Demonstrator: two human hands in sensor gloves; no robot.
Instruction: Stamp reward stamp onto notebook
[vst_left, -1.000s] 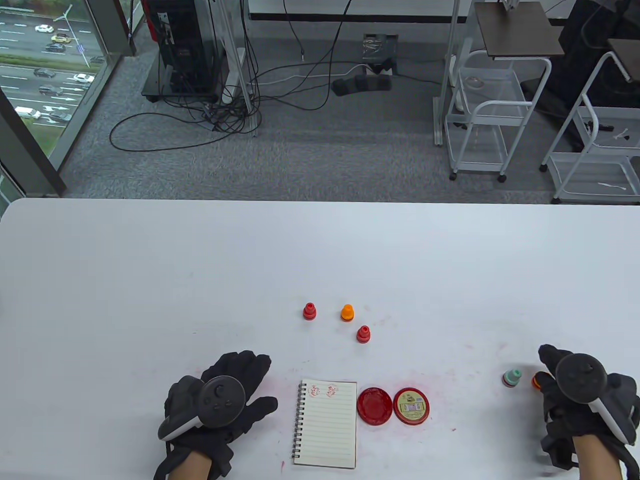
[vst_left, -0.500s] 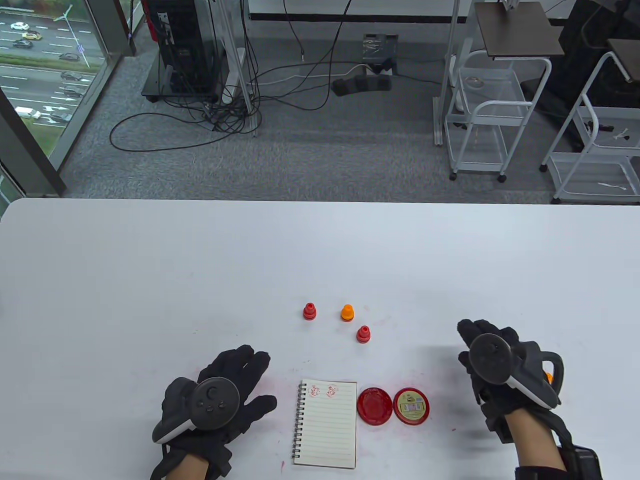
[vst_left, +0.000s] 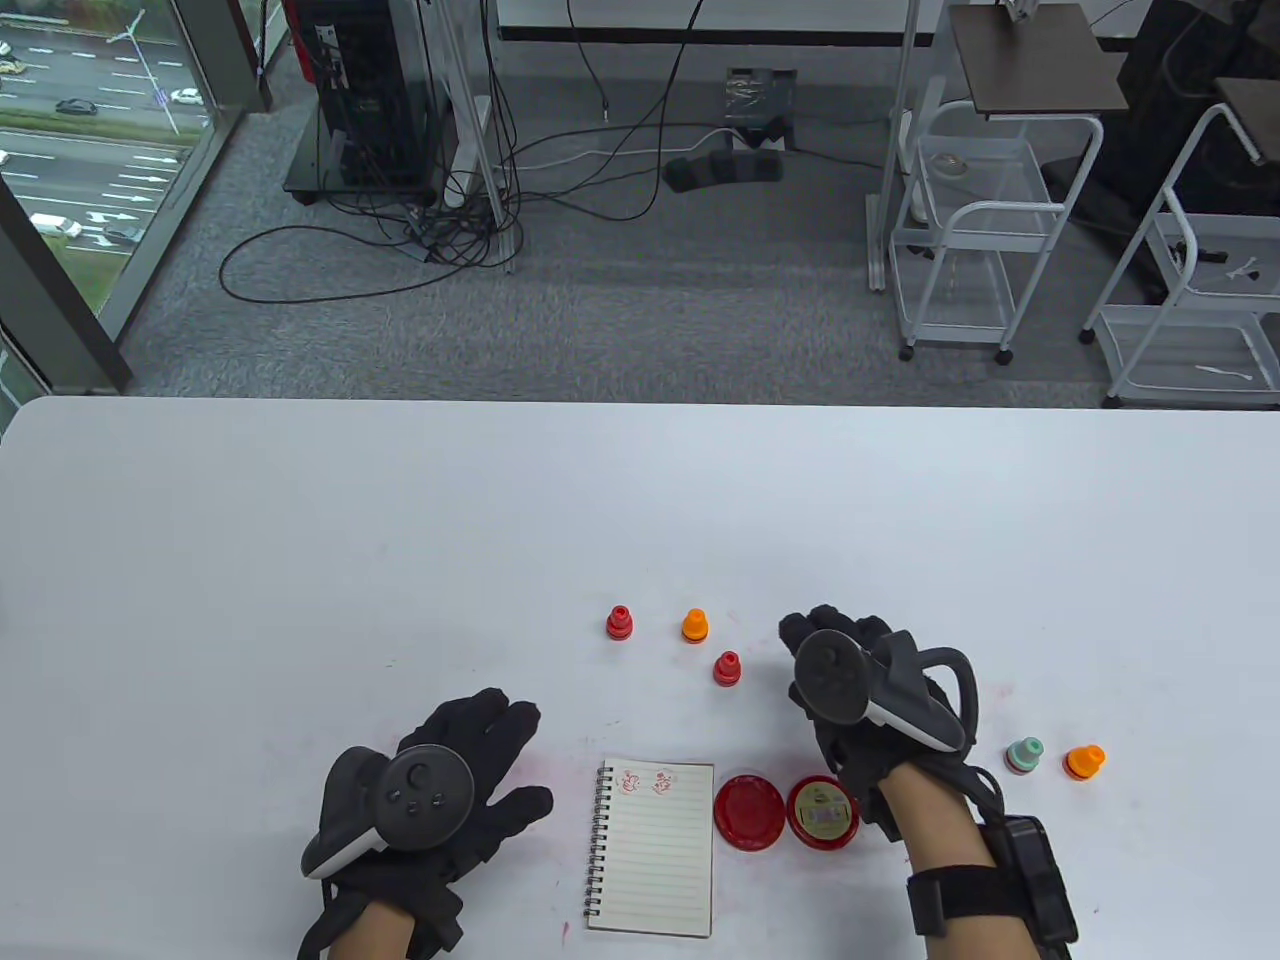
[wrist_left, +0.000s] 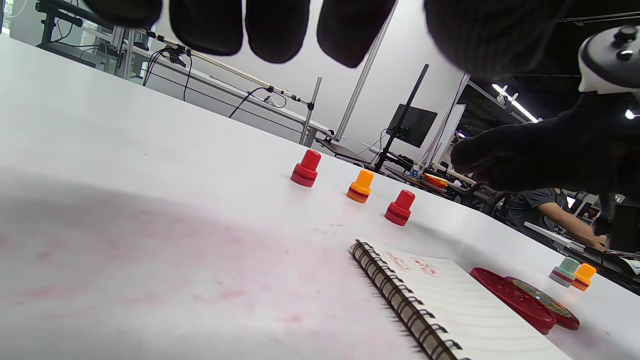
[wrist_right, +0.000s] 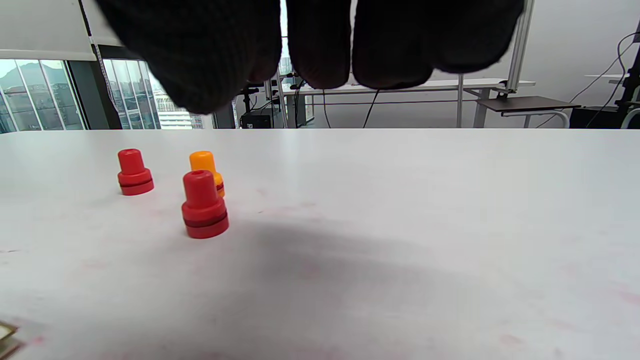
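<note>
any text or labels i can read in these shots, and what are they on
No text in these pictures can be read.
Ink pad lid: a printed label with a small picture, its lettering too small to read.
Notebook: two red stamp marks at the top of the page, picture-like and too blurred to tell any words.
Stamps, such as the nearest red stamp: no markings visible.
Tracker on the left hand: plain buttons, no legible signs.

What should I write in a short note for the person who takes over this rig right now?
Left hand: flat on the table, left of the notebook, holding nothing.
Right hand: empty, above the table, right of the nearest red stamp.
Notebook holds two red prints at its top. Ink pad is open, its lid beside it.
Two stamps stand far right, three behind the notebook.
Left: pick a stamp, ink it, press it on the page.
</note>
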